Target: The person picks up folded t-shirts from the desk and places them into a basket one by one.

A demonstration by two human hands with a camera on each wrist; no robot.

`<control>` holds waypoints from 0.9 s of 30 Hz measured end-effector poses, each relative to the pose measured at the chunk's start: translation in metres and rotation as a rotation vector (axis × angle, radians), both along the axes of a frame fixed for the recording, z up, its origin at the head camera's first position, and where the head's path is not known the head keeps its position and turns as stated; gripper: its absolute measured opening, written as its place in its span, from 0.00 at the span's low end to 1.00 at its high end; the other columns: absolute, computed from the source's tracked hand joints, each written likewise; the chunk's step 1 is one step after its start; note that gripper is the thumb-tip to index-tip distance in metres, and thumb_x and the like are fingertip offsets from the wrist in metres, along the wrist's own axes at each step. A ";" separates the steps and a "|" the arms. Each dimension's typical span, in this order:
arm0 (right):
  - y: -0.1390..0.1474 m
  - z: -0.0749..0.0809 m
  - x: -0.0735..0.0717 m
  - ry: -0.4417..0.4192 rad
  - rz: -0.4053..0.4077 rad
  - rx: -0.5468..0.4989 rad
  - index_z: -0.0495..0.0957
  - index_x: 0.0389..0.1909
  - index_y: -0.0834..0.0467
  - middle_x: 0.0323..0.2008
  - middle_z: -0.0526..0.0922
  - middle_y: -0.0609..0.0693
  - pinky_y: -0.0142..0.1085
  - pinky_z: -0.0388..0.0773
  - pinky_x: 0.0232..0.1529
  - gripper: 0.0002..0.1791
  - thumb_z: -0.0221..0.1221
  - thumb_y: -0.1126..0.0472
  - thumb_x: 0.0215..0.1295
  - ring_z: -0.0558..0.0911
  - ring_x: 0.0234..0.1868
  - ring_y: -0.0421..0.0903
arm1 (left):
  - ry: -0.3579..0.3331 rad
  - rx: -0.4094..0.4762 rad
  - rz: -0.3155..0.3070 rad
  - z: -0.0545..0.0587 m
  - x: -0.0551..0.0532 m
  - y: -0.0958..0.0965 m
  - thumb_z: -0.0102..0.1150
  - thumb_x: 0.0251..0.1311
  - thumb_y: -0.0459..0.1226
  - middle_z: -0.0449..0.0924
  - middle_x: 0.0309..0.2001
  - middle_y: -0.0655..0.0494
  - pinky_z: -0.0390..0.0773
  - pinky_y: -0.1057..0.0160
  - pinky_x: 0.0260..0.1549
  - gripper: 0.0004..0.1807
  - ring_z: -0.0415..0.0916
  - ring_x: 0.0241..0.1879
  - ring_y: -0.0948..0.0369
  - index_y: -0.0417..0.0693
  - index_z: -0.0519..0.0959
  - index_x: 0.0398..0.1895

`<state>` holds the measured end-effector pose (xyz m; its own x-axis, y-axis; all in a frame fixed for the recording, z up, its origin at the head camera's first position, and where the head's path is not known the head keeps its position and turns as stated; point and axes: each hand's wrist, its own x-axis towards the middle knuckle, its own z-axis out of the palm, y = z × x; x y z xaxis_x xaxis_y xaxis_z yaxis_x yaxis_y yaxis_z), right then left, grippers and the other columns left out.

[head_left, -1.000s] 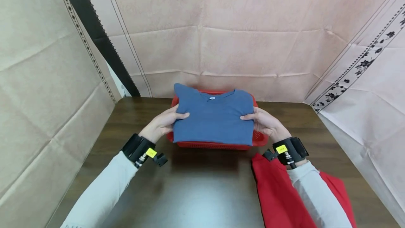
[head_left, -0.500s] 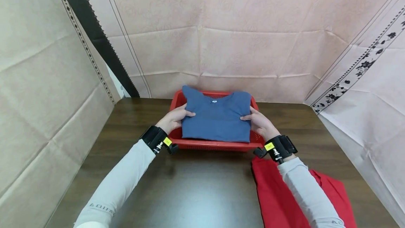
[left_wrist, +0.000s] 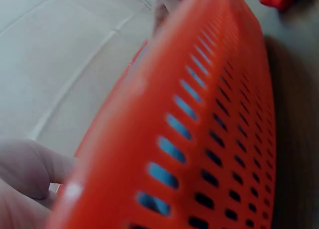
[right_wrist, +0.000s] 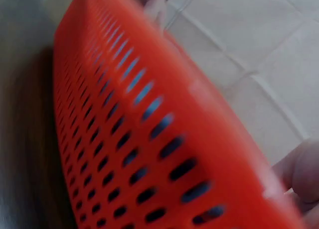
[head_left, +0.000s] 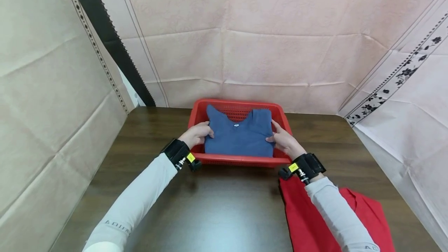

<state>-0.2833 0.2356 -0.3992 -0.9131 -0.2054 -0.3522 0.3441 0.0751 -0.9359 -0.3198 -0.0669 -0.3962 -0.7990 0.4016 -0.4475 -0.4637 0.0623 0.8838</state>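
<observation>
A folded blue T-shirt (head_left: 238,140) lies inside a red plastic basket (head_left: 241,161), its neckline toward the back wall. My left hand (head_left: 197,134) pinches the shirt's left edge, reaching over the basket's rim. At the opposite edge my right hand (head_left: 285,142) grips the cloth, thumb on top and index finger stretched along the side. In the left wrist view the slotted basket wall (left_wrist: 219,119) hides most of the shirt; blue shows through its holes. The right wrist view likewise has the basket (right_wrist: 119,124) covering the right fingertips.
Folded red cloth (head_left: 308,217) lies on the wooden table (head_left: 210,209) at the front right, partly beneath my right forearm. Light fabric sheets (head_left: 266,42) hang behind the basket and at both sides. The basket stands close to the back edge.
Both hands have lowered the blue T-shirt from above the basket down into it. They have moved closer together, and more of the basket's back wall shows now.
</observation>
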 end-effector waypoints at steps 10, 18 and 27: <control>-0.003 0.006 0.015 0.675 0.229 0.948 0.61 0.67 0.53 0.67 0.58 0.67 0.60 0.68 0.56 0.36 0.62 0.64 0.56 0.60 0.64 0.61 | 0.873 -0.802 -0.288 0.016 0.016 0.008 0.56 0.56 0.33 0.56 0.69 0.39 0.57 0.47 0.65 0.38 0.51 0.67 0.48 0.44 0.55 0.70; -0.005 -0.005 0.010 0.574 0.709 0.837 0.67 0.65 0.48 0.69 0.55 0.65 0.46 0.75 0.47 0.29 0.58 0.56 0.61 0.64 0.62 0.60 | 0.752 -1.136 -0.819 0.008 0.026 0.013 0.53 0.61 0.46 0.47 0.73 0.43 0.53 0.40 0.65 0.36 0.46 0.68 0.44 0.65 0.52 0.72; -0.006 -0.009 0.010 0.489 0.790 0.869 0.66 0.65 0.47 0.71 0.50 0.65 0.34 0.70 0.34 0.30 0.58 0.62 0.60 0.70 0.54 0.56 | 0.717 -1.214 -0.878 0.002 0.027 0.014 0.47 0.66 0.41 0.46 0.73 0.45 0.60 0.44 0.64 0.34 0.59 0.62 0.45 0.68 0.48 0.72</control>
<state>-0.2732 0.2293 -0.4085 -0.7206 -0.6224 -0.3057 -0.4403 0.7513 -0.4917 -0.2923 -0.0531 -0.3945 -0.7012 0.5261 -0.4812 0.5349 0.8344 0.1328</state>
